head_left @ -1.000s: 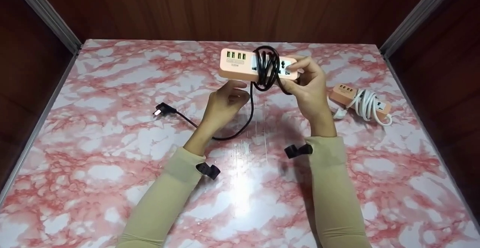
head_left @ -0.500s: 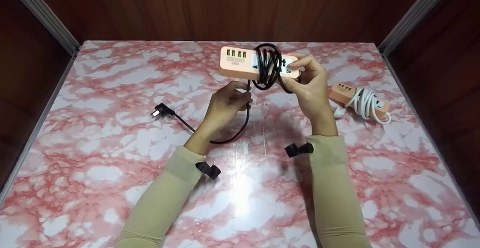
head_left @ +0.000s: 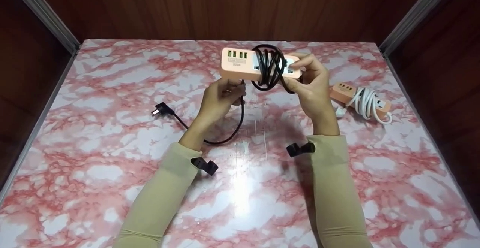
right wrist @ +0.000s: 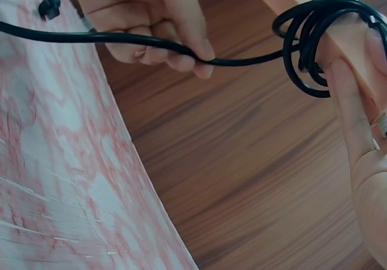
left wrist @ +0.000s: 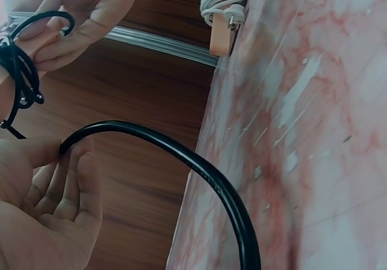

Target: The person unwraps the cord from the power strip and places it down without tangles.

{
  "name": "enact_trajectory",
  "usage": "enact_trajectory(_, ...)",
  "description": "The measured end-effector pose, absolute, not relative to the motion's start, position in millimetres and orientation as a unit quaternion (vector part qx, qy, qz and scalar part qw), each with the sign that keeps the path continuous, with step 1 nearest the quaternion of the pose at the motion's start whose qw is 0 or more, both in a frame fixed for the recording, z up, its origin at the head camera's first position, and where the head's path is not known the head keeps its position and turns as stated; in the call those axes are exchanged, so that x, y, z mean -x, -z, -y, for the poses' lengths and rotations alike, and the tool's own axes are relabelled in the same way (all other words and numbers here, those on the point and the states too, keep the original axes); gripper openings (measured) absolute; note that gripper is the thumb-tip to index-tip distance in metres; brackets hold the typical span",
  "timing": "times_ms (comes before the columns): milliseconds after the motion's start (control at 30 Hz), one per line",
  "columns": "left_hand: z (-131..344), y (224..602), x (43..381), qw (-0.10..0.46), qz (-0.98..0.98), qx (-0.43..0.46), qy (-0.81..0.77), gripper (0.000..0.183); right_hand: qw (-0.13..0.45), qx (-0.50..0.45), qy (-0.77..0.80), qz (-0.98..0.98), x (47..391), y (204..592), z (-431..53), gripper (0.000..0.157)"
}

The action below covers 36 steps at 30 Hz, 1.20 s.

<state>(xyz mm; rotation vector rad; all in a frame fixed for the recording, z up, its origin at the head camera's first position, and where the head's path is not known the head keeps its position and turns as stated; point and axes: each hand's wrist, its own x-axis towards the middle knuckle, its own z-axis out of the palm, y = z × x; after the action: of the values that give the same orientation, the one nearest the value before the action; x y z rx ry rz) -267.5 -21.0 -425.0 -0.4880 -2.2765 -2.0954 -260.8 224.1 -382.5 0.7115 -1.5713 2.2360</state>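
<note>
My right hand [head_left: 313,85] grips the right end of a peach power strip [head_left: 238,64], held up above the table with its USB ports and sockets showing. Several loops of black cord [head_left: 268,68] are wound around the strip's middle. Below the strip's left half, my left hand [head_left: 221,98] pinches the loose run of that cord, as the right wrist view shows between thumb and fingers [right wrist: 202,52]. From there the cord hangs in a curve and passes behind the left wrist to a black plug [head_left: 163,108] on the table.
At the right of the marbled red-and-white table [head_left: 112,203] lies a second peach power strip [head_left: 343,93], wrapped in white cord [head_left: 365,103] with its white plug beside it. Dark wood panels [head_left: 225,8] stand behind and on both sides.
My left hand has closed its fingers on the black cord and drawn it slightly to the left. The right hand and the strip have stayed nearly in place.
</note>
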Motion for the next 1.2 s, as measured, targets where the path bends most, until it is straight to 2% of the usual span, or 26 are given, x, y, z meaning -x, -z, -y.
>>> enact_trajectory(300,28,415,270,0.029,0.725,0.128,0.676,0.021,0.151,-0.257,-0.784,0.544,262,384,-225,0.031)
enact_trajectory(467,34,407,270,0.053,0.722,0.112,0.681,0.016,0.154,-0.256,-0.785,0.543,262,384,-226,0.029)
enact_trajectory(567,39,403,271,0.075,0.711,0.116,0.689,0.011,0.153,-0.255,-0.782,0.547,262,384,-226,0.028)
enact_trajectory(767,49,395,269,0.108,0.711,0.128,0.682,0.013,0.142,-0.252,-0.78,0.556,262,385,-225,0.027)
enact_trajectory(1200,58,389,270,0.142,0.709,0.126,0.68,0.02,0.141,-0.251,-0.784,0.55,262,385,-227,0.03)
